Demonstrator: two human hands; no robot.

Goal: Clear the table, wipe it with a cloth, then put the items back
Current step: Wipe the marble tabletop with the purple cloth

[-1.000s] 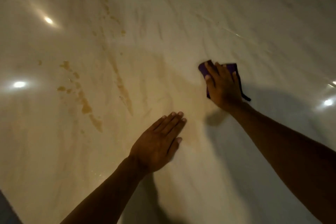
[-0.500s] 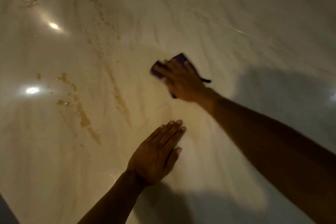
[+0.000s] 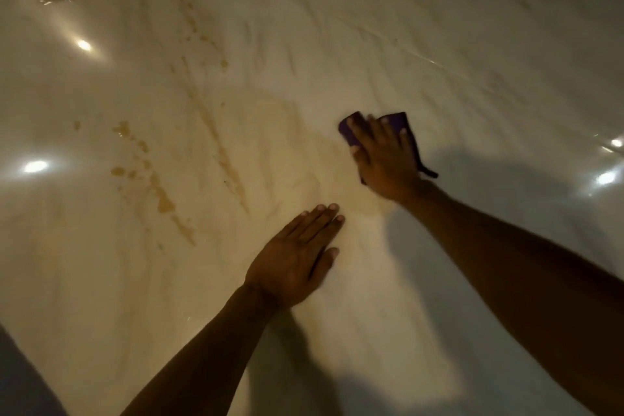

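Since half a second ago, purple cloth swings back right across marble table.
We press it under flat right hand; left hand, fingers straight, braces; overlap strokes toward brown stains.

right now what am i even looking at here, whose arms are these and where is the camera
This is no machine: a person is wearing one wide-angle camera on the head, which looks forward and down, so the two bare arms reaching in from the bottom are their own. The surface is a glossy pale marble table with bright lamp reflections on it. The brown streaks and spots on its left part could be spills or the stone's own veining; the picture does not settle it. The left hand lies flat on the table, fingers straight, holding nothing. The right hand presses a purple cloth down on the table with spread fingers. Nothing else shows on the table.
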